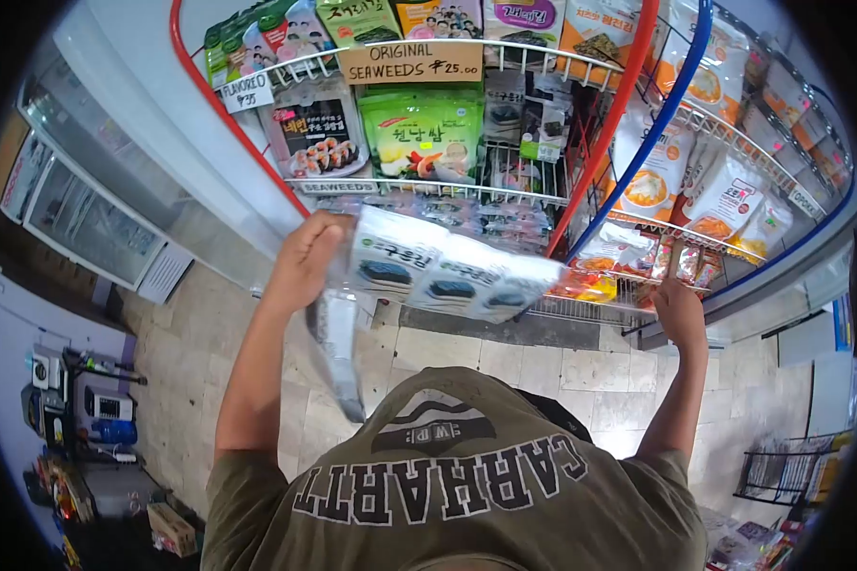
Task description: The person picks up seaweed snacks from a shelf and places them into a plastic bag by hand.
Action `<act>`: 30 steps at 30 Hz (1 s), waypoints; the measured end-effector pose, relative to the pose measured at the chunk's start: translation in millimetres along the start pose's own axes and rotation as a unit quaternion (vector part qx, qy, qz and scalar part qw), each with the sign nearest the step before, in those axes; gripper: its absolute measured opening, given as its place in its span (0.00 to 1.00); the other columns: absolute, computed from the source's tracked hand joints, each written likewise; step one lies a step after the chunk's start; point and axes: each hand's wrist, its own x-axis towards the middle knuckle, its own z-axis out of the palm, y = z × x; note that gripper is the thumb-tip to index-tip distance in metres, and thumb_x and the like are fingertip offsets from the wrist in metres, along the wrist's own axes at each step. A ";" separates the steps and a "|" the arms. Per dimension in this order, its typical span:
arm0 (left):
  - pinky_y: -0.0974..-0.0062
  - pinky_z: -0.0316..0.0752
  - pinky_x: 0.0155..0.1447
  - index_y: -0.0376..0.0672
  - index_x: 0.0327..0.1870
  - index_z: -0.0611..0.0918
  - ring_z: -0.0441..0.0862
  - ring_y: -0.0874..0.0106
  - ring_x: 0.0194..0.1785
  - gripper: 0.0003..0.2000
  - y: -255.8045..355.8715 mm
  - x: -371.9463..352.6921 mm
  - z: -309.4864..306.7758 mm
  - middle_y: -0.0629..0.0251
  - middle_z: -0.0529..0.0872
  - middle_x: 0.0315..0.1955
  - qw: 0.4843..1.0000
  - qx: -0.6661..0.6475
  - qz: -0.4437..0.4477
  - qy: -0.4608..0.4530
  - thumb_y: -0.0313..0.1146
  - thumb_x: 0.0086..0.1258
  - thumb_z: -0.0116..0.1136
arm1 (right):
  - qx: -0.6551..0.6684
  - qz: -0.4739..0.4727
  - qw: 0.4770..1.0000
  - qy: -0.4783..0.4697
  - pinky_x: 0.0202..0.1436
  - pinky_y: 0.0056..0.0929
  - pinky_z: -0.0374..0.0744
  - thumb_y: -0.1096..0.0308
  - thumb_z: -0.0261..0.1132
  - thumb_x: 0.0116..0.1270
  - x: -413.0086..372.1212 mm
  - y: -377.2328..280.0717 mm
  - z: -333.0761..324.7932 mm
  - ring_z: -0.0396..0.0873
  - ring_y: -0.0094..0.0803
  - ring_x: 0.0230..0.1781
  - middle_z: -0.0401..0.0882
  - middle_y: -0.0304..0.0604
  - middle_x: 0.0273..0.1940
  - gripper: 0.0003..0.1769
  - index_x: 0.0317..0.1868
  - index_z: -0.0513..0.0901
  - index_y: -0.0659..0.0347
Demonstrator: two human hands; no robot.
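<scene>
Centre frame, the seaweed packs [440,267] stretch out from the left hand [309,255], fingers pinching their left end! Right of centre, I can't tell what the right hand [680,311] grips. Support at both ends should spare the packs creasing.

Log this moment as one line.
Left hand: gripping plastic-wrapped white rectangular packets | Right hand: near blue-framed wire rack, grip unclear

The way to the green pouch [427,138] is free; lower, the white packs [455,271] obstruct; at right, the red bar [647,24] and blue bar [703,24].
</scene>
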 end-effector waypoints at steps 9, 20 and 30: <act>0.75 0.73 0.40 0.40 0.44 0.77 0.80 0.71 0.35 0.10 31.4 63.8 93.9 0.61 0.83 0.34 0.973 0.036 0.160 -0.161 0.35 0.72 0.45 | 0.272 -0.305 0.905 0.116 0.47 0.35 0.76 0.61 0.69 0.55 -11.2 -164.9 -35.3 0.78 0.45 0.45 0.78 0.52 0.45 0.28 0.54 0.71 0.63; 0.75 0.71 0.36 0.45 0.58 0.70 0.77 0.71 0.32 0.35 6.9 85.7 25.6 0.64 0.79 0.40 0.987 0.089 0.011 -0.131 0.55 0.52 0.65 | 0.596 -0.125 0.780 0.143 0.46 0.28 0.76 0.67 0.72 0.53 59.2 -191.6 5.6 0.75 0.28 0.43 0.74 0.45 0.42 0.33 0.53 0.61 0.64; 0.76 0.71 0.52 0.38 0.48 0.78 0.76 0.77 0.46 0.19 -59.1 67.5 2.7 0.67 0.82 0.44 0.948 -0.127 -0.015 -0.290 0.31 0.56 0.67 | 0.709 -0.109 0.695 0.048 0.47 0.25 0.73 0.63 0.70 0.57 68.6 -285.0 57.7 0.73 0.24 0.45 0.74 0.40 0.48 0.27 0.53 0.72 0.65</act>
